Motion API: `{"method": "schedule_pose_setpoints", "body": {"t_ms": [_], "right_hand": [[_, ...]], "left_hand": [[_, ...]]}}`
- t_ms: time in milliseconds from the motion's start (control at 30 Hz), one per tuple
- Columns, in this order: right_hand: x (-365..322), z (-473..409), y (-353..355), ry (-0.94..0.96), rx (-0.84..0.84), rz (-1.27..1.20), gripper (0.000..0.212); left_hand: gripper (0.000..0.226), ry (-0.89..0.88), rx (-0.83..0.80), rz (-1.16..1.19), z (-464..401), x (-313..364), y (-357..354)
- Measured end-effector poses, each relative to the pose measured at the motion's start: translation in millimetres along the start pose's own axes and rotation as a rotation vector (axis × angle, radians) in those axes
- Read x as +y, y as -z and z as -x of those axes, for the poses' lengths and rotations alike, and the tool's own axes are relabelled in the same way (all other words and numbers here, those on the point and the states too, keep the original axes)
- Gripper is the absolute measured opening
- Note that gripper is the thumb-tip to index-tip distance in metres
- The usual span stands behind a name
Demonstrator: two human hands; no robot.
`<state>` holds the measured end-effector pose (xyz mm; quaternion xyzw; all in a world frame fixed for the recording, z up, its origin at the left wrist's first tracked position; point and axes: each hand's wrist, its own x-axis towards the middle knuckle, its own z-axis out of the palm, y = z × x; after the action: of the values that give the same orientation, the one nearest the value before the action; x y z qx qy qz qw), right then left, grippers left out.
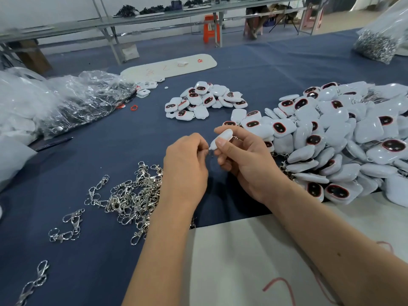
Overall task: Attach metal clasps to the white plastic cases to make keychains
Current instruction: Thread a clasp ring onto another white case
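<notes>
Pinching a clasp (209, 151), my left hand (187, 164) is meeting the case (223, 138) my right hand (240, 160) is gripping. I'm judging many finished; a small pile (205, 100) is waiting.

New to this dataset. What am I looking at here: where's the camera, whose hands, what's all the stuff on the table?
There is one picture, from a wide-angle camera worn on a person's head, looking down at their own bare hands. No robot is involved.

The right hand holds a white plastic case in its fingers. The left hand pinches something small at the case's lower end, probably a metal clasp, mostly hidden.

On the blue cloth: loose metal clasps to the left, a big heap of white cases to the right, a smaller pile behind, and clear plastic bags far left.
</notes>
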<state>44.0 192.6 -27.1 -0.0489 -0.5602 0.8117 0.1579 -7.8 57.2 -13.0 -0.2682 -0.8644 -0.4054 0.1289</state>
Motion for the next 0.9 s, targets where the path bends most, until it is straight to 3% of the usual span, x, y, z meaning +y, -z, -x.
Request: {"method": "schedule_pose_setpoints", "body": {"t_ms": [167,300,433,500,600,733,900], "right_hand": [[2.6,-1.3,-0.9,0.099,0.084,0.037,0.022],[5.1,-2.5,0.0,0.206,0.275,0.148,0.026],[3.6,-5.4,6.6,0.331,0.510,0.271,0.067],[3.5,-4.8,9.8,0.355,0.553,0.368,0.081],[4.9,-2.2,6.7,0.353,0.491,0.529,0.066],[7.6,-5.8,-10.5,0.440,0.328,0.961,0.040],[16.1,-44.6,-32.6,0.398,-0.009,1.502,0.045]], "left_hand": [[0.015,0.073,0.029,0.145,2.3,2.0,-3.6],[0.020,0.131,0.084,0.140,0.8,-1.9,0.9],[0.010,0.259,0.150,-0.130,0.5,-13.2,9.9],[0.022,0.374,0.089,-0.287,1.4,-18.4,13.4],[0.033,0.429,-0.046,-0.351,2.2,-20.0,16.5],[0.017,0.413,-0.065,-0.298,0.8,-19.3,17.1],[0.004,0.390,-0.071,-0.294,-0.9,-19.1,17.5]]}}
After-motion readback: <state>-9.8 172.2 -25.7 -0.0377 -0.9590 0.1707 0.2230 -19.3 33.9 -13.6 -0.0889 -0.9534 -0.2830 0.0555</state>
